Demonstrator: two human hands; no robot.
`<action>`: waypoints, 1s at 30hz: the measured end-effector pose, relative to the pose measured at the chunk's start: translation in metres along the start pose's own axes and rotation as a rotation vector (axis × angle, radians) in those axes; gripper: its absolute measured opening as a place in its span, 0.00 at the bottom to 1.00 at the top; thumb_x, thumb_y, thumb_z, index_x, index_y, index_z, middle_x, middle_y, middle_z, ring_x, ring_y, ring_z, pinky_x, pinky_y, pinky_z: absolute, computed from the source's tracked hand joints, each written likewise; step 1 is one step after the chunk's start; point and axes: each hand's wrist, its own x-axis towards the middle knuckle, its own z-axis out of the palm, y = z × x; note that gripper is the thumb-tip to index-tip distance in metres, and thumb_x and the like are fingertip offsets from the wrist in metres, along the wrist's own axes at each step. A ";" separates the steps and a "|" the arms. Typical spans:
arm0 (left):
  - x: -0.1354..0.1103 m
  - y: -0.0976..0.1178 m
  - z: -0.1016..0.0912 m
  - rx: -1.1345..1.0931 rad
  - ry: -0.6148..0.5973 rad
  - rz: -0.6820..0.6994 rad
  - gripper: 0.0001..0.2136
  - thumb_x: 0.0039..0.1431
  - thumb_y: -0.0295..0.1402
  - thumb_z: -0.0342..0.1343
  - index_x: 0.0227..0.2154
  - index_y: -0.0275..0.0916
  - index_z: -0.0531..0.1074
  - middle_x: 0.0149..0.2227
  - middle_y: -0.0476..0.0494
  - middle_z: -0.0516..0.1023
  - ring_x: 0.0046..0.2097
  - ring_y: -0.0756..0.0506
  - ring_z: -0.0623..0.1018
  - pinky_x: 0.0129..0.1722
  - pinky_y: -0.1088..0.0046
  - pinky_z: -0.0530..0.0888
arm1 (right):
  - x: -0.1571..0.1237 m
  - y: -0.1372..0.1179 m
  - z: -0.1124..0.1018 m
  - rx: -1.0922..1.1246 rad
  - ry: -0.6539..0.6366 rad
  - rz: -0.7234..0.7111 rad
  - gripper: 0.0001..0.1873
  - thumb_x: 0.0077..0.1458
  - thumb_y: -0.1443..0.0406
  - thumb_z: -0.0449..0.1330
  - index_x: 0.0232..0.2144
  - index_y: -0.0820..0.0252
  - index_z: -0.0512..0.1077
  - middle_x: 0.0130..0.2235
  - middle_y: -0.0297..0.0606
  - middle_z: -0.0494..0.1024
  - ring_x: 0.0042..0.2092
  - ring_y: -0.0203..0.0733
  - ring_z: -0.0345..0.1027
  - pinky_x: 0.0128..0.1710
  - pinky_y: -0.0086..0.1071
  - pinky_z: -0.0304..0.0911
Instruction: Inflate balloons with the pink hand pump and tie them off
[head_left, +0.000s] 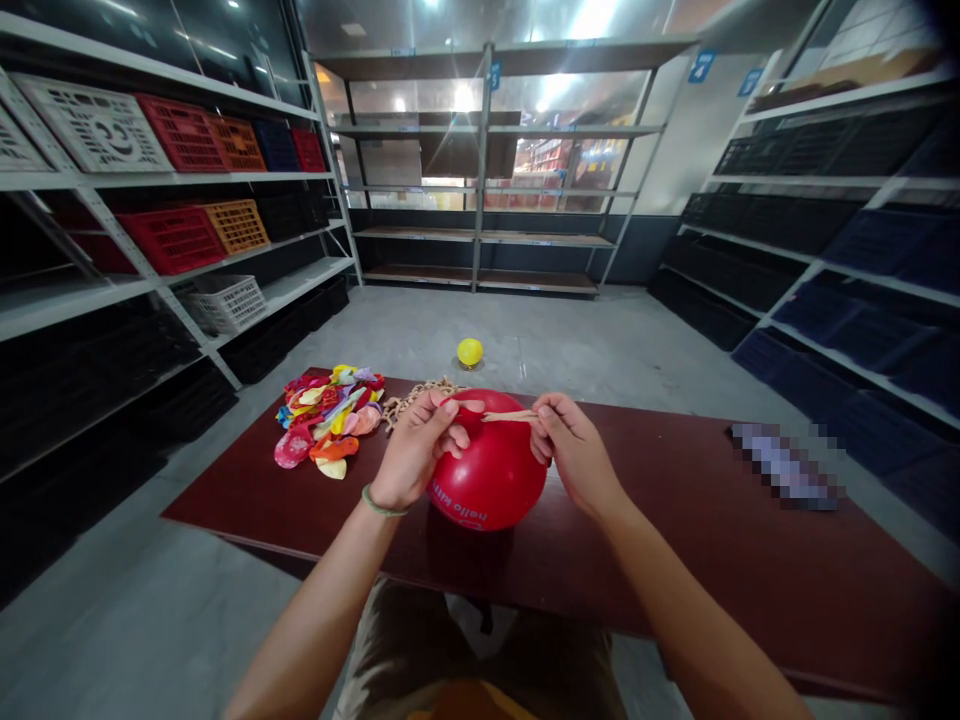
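The work surface is a dark red-brown table top (pixel 675 500) with a smooth, low-sheen finish, set on a grey concrete floor (pixel 450 320). An inflated red balloon (pixel 487 475) sits over the near-centre of the table, between the two hands; its taut, glossy latex carries white printed lettering that reads in part "hello kitty". The left hand (pixel 416 448) pinches the balloon's neck (pixel 510 416) between thumb and forefinger at the top of the balloon, with the other fingers curled. The right hand (pixel 576 450) pinches the far end of the same neck between thumb and fingertips, so that the thin, pale latex is drawn out straight between the hands. A beaded bracelet (pixel 384 501) encircles the left wrist.

Left of the hands, a loose pile of deflated multicoloured balloons (pixel 326 420) lies on the table. A beige knotted cord (pixel 416 400) lies just beyond the left hand, touching the pile. At the right of the table lies a pixelated flat object (pixel 784 465) that is too blurred to identify.

Beyond the table, a yellow balloon (pixel 470 352) rests on the floor. Metal shelving on the left (pixel 157 180) holds perforated red, orange and white plastic crates (pixel 180 238). Shelving on the right (pixel 825 290) holds dark blue and black bins. Far shelving (pixel 480 170) stands before a glazed wall.
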 end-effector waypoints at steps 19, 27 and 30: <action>-0.012 -0.001 0.013 0.063 -0.025 -0.160 0.10 0.61 0.36 0.57 0.38 0.34 0.72 0.23 0.56 0.58 0.19 0.57 0.57 0.18 0.82 0.56 | -0.019 -0.007 -0.003 -0.540 -0.092 -0.338 0.08 0.68 0.60 0.49 0.38 0.53 0.66 0.35 0.33 0.70 0.36 0.38 0.65 0.40 0.34 0.63; -0.020 0.006 0.012 0.499 -0.100 -0.161 0.15 0.60 0.43 0.58 0.41 0.37 0.76 0.25 0.52 0.66 0.23 0.55 0.61 0.21 0.78 0.58 | -0.015 -0.024 0.004 -0.648 -0.231 -0.588 0.08 0.67 0.69 0.48 0.40 0.54 0.65 0.39 0.37 0.71 0.42 0.40 0.65 0.44 0.37 0.62; -0.022 0.009 0.012 0.631 -0.152 -0.145 0.14 0.59 0.43 0.60 0.39 0.37 0.76 0.27 0.50 0.70 0.23 0.54 0.63 0.22 0.78 0.59 | -0.015 -0.031 0.006 -0.656 -0.261 -0.625 0.08 0.67 0.70 0.48 0.41 0.54 0.65 0.39 0.36 0.72 0.42 0.40 0.65 0.44 0.38 0.63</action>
